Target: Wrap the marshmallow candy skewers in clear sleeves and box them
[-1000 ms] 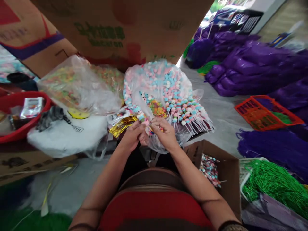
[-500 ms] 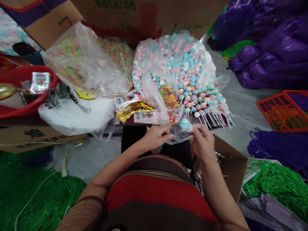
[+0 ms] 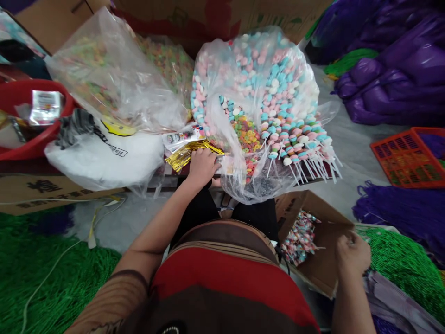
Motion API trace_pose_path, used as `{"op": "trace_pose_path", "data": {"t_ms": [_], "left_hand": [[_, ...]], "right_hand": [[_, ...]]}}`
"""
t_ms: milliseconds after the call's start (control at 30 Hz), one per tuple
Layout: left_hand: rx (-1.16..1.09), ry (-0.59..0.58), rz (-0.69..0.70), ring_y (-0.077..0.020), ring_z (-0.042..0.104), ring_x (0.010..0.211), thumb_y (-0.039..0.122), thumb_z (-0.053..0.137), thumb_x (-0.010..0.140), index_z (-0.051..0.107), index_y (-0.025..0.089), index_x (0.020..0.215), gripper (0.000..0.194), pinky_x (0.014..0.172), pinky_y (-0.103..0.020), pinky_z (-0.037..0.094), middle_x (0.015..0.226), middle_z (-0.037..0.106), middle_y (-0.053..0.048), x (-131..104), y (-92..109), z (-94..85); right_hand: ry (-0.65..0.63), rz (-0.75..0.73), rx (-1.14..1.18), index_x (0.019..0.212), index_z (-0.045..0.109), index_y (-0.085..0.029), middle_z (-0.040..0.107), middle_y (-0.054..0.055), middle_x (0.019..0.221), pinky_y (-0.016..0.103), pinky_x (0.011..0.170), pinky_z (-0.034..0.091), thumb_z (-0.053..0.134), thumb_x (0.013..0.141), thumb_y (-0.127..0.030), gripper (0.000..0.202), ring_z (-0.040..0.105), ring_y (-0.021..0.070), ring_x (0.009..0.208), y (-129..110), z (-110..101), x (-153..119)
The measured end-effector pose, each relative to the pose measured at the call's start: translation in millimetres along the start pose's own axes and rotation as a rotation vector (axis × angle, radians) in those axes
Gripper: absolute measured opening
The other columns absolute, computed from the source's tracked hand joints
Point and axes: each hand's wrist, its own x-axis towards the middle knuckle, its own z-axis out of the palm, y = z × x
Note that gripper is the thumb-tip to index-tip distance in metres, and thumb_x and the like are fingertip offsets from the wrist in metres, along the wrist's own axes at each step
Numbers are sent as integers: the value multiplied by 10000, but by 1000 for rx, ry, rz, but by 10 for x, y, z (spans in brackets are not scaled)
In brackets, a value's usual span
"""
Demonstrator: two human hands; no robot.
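My left hand (image 3: pixel 203 168) lies on a clear printed wrapper (image 3: pixel 227 163) at the table's front edge, thumb apart from the fingers. Just above its fingertips are gold twist ties (image 3: pixel 184 155), beside another printed wrapper (image 3: pixel 186 135). Off to the right, my right hand (image 3: pixel 352 254) is closed in a fist by the far rim of a cardboard box (image 3: pixel 325 236); what it holds, if anything, is hidden. Several wrapped candy lollipops (image 3: pixel 301 239) lie in that box. Marshmallow sticks (image 3: pixel 302 146) are piled on the table, by a bag of colourful ring candies (image 3: pixel 246 134).
A big clear bag of pink, blue and white marshmallows (image 3: pixel 239 60) stands at the back. Left of it are a bag of ring candy (image 3: pixel 114 79), a white bag (image 3: pixel 104 157) and a red basin (image 3: pixel 41 139). Green string (image 3: pixel 403 260) and an orange crate (image 3: pixel 406 160) are at right.
My right hand has swung right and down from the table to the box; the wrapped candy it held no longer shows. My left hand has moved left onto the wrappers.
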Motion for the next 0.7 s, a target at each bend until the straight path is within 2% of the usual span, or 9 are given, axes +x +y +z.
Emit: {"op": "trace_pose_path", "data": {"t_ms": [133, 233, 367, 500, 600, 700], "left_hand": [[6, -20, -29, -366, 581, 1110, 309, 599, 972, 735, 146, 1047, 225, 881, -462, 376, 1157, 692, -185, 61, 17, 68], [-1, -13, -35, -351, 597, 1082, 260, 557, 983, 726, 160, 1001, 197, 856, -447, 366, 1119, 706, -167, 103, -5, 98], [-74, 56, -92, -318, 617, 1032, 227, 511, 989, 703, 180, 955, 201, 840, -425, 373, 1043, 722, -140, 131, -80, 130], [-239, 236, -126, -262, 616, 983, 224, 519, 985, 657, 199, 893, 168, 875, -389, 400, 974, 715, -108, 83, -184, 131], [-376, 430, -20, -232, 614, 981, 275, 494, 1015, 630, 206, 892, 195, 919, -373, 420, 959, 712, -88, 19, -222, 103], [-457, 603, 126, -212, 628, 941, 388, 455, 1044, 627, 218, 901, 281, 907, -366, 439, 929, 717, -65, -35, -186, 62]], "right_hand": [[41, -4, 1, 743, 629, -258, 686, 154, 824, 583, 897, 505, 548, 718, -519, 275, 675, 366, 911, -372, 213, 62], [49, -114, 136, 887, 713, -188, 750, 160, 988, 566, 994, 530, 532, 828, -521, 384, 700, 325, 1025, -815, 334, 51], [-24, -234, 317, 992, 760, -190, 781, 134, 1103, 503, 1050, 541, 591, 911, -454, 324, 729, 270, 1084, -1477, 416, -51], [-139, -223, 509, 1031, 778, -205, 803, 98, 1061, 457, 1010, 573, 636, 934, -414, 271, 753, 234, 1026, -2133, 520, -163], [-350, -240, 650, 1037, 784, -221, 812, 75, 1010, 440, 953, 599, 643, 938, -443, 281, 764, 220, 957, -2609, 651, -187], [-475, -280, 750, 1058, 787, -235, 806, 78, 1088, 465, 1002, 579, 654, 920, -533, 355, 748, 244, 1039, -3046, 811, -140]]}}
